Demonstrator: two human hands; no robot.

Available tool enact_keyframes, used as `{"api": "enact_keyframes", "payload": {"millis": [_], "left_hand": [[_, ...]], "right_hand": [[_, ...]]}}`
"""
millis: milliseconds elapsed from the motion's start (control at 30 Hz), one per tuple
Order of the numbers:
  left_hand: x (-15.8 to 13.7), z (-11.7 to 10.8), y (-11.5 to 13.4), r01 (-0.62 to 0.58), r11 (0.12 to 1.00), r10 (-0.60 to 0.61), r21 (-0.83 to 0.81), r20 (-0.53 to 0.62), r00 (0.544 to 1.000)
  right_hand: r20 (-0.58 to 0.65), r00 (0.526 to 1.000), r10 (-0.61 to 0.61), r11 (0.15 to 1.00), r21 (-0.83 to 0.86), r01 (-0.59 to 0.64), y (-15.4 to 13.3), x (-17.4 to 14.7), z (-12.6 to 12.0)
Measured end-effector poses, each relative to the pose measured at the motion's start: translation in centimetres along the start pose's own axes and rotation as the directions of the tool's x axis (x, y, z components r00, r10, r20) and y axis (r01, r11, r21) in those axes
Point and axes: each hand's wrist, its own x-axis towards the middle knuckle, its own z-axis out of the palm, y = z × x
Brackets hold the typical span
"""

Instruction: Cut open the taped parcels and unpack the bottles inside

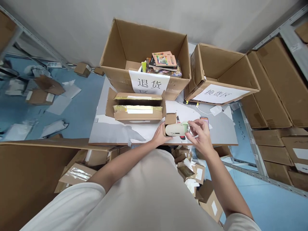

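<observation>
The bottle [175, 130], cream with a pale green band, lies on its side near the front edge of the bench [216, 138], set against the small box [170, 118]. How far it sits inside that box is hard to make out. On the bottle's left, the left hand [160, 136] has its grip closed on the small box, fingers partly hidden behind it. On the bottle's right, the right hand [198, 133] has its grip on the shiny end, which the fingers largely cover.

Just behind the bottle's right end, the phone [204, 119] is half hidden by the right hand. A red item [183, 137] shows only in part at the bottle's near side, too covered to identify.

Left of the bottle and slightly beyond, the open carton [157, 113] stands close; its inside is dark, and it hides the foot of the sheet [150, 81] on the big box [115, 75]. That box stands beyond the bottle, with books [166, 61] in it, the lower ones overlapped. Beyond and right of the bottle is the second box [193, 72], its floor mostly hidden by its front wall.

Well right of the bottle, stacked boxes [274, 89] run out of view. Nearer the wearer than the bottle, the torso [146, 192] blocks part of a heap of boxes [199, 173] below the bench.
</observation>
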Motion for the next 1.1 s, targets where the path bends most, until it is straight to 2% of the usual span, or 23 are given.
{"api": "enact_keyframes", "payload": {"millis": [100,200,333,433,567,667,767,900,933,967,1000,1033,1067,1100], "left_hand": [[0.3,-0.3,0.0,-0.037,0.999,0.037,-0.002,0.002,0.999],[0.4,-0.6,-0.2,-0.074,0.997,0.074,0.004,0.035,0.997],[0.6,-0.5,-0.6,-0.09,0.996,0.088,0.02,0.053,0.995],[0.8,-0.5,-1.0,-0.102,0.994,0.1,0.031,0.066,0.993],[1.0,-1.1,-1.7,-0.108,0.994,0.105,0.019,0.105,0.989],[0.8,-1.5,-2.2,-0.088,0.996,0.089,-0.015,0.096,0.991],[0.4,-1.4,-3.0,-0.104,0.993,0.108,-0.06,0.064,0.992],[0.1,-1.1,-3.8,-0.126,0.992,0.127,-0.019,0.056,0.99],[0.1,-1.2,-3.9,-0.141,0.99,0.141,0.004,0.069,0.988],[0.2,-1.3,-3.9,-0.164,0.986,0.161,0.027,0.091,0.983],[0.2,-1.4,-3.8,-0.192,0.98,0.185,0.048,0.119,0.976],[0.3,-1.6,-3.6,-0.22,0.973,0.208,0.068,0.145,0.967],[0.3,-1.7,-3.5,-0.244,0.966,0.227,0.087,0.169,0.959],[0.4,-1.9,-3.3,-0.261,0.96,0.24,0.103,0.184,0.953]], "right_hand": [[0.089,0.994,-0.056,0.998,-0.019,0.058,-0.4,0.1,0.2],[0.252,0.964,-0.09,0.994,-0.036,0.102,-0.8,0.7,1.0],[0.447,0.892,-0.061,0.987,-0.104,0.12,0.1,1.7,4.9],[0.517,0.856,-0.013,0.964,-0.22,0.148,1.2,2.0,7.9],[0.524,0.85,-0.045,0.922,-0.306,0.238,1.3,2.0,8.9],[0.498,0.865,-0.068,0.898,-0.347,0.27,0.7,1.2,9.1],[0.445,0.895,-0.022,0.898,-0.385,0.214,0.5,-0.2,10.0],[0.369,0.929,-0.033,0.956,-0.259,0.137,1.2,-2.6,10.8],[0.297,0.955,-0.013,0.974,-0.212,0.079,1.5,-3.3,10.8],[0.189,0.981,0.049,0.986,-0.167,-0.017,1.7,-3.9,10.8],[0.062,0.987,0.148,0.984,-0.109,-0.141,1.9,-4.5,10.8],[-0.05,0.963,0.265,0.964,-0.028,-0.266,2.1,-5.0,10.8],[-0.111,0.925,0.363,0.931,0.068,-0.358,2.1,-5.5,10.9],[-0.111,0.902,0.417,0.904,0.158,-0.398,2.2,-5.8,11.1]]}}
